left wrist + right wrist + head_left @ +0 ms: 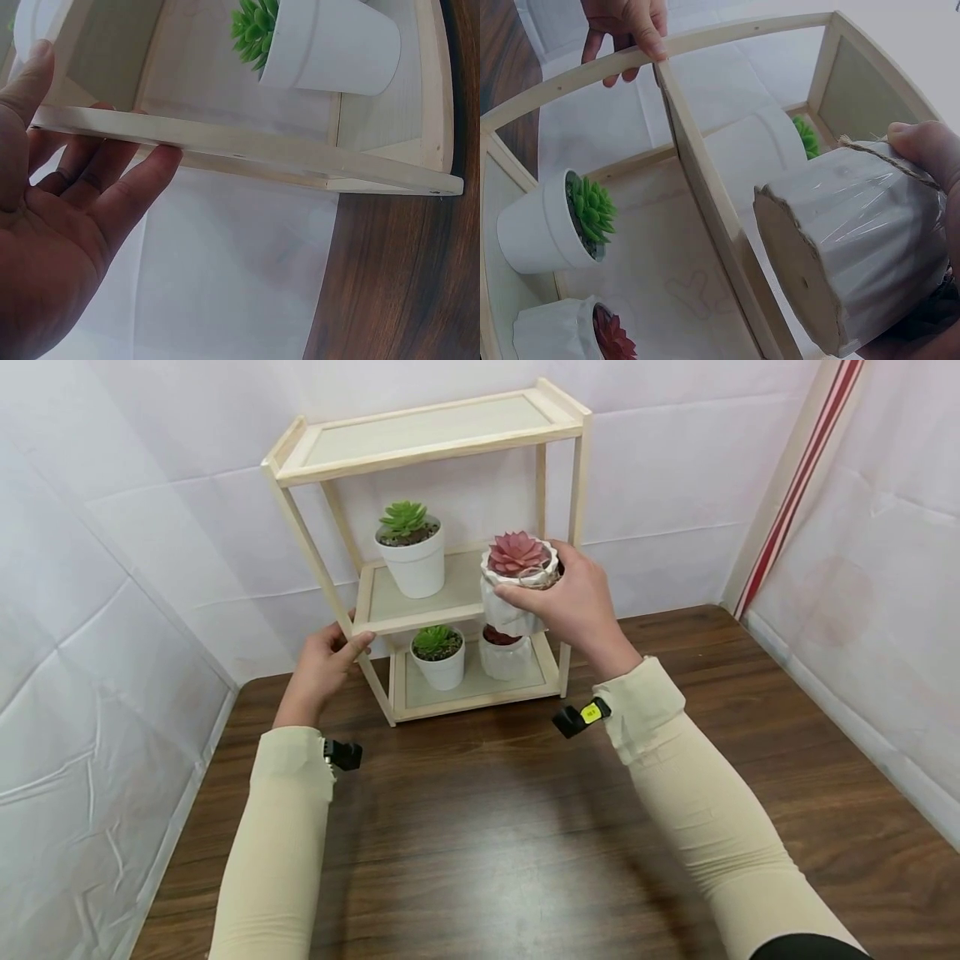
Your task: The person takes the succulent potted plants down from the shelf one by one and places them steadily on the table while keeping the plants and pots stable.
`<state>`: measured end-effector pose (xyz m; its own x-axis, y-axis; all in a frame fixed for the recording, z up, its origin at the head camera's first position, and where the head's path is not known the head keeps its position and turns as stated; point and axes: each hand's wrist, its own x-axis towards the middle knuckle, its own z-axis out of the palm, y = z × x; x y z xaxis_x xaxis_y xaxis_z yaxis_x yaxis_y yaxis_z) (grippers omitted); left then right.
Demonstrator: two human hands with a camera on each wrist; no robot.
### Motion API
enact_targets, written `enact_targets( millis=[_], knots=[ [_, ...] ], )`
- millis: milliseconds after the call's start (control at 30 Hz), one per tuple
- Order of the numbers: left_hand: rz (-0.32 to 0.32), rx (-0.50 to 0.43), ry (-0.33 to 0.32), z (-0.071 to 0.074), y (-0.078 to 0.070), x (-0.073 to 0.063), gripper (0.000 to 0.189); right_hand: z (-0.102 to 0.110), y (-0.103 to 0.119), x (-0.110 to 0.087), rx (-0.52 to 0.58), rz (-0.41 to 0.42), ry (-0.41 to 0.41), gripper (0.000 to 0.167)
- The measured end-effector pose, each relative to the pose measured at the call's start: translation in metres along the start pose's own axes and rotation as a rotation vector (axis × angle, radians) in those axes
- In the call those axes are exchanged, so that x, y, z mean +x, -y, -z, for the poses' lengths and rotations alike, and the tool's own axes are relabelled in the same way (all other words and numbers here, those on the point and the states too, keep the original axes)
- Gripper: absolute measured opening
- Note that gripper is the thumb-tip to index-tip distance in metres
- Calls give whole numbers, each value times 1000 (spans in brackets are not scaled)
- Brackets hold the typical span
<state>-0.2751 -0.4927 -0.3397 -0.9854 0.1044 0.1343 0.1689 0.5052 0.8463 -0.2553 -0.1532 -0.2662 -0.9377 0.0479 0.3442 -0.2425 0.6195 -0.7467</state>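
A white ruffled pot with a pink succulent [517, 556] and twine round its rim is gripped by my right hand [581, 597]. It is at the right end of the middle shelf of a pale wooden rack [435, 452]; in the right wrist view its bare underside shows, tilted off the shelf. My left hand [324, 664] holds the rack's left front post at middle-shelf height, thumb in front and fingers behind. Left on that shelf stands a smooth white pot [416, 568] with a green succulent [405, 518].
On the bottom shelf stand a smaller white pot [441, 670] with a green succulent and a ruffled white pot [506, 662] with a dark red one. The rack stands at the back of a brown wooden table [480, 827], before white sheeting [660, 485].
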Motion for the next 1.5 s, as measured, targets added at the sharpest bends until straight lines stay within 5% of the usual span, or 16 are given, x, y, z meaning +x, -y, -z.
enact_targets(
  millis=[1500],
  knots=[
    [-13, 31, -14, -2, 3, 1, 67, 32, -22, -30, 11, 32, -36, 85]
  ],
)
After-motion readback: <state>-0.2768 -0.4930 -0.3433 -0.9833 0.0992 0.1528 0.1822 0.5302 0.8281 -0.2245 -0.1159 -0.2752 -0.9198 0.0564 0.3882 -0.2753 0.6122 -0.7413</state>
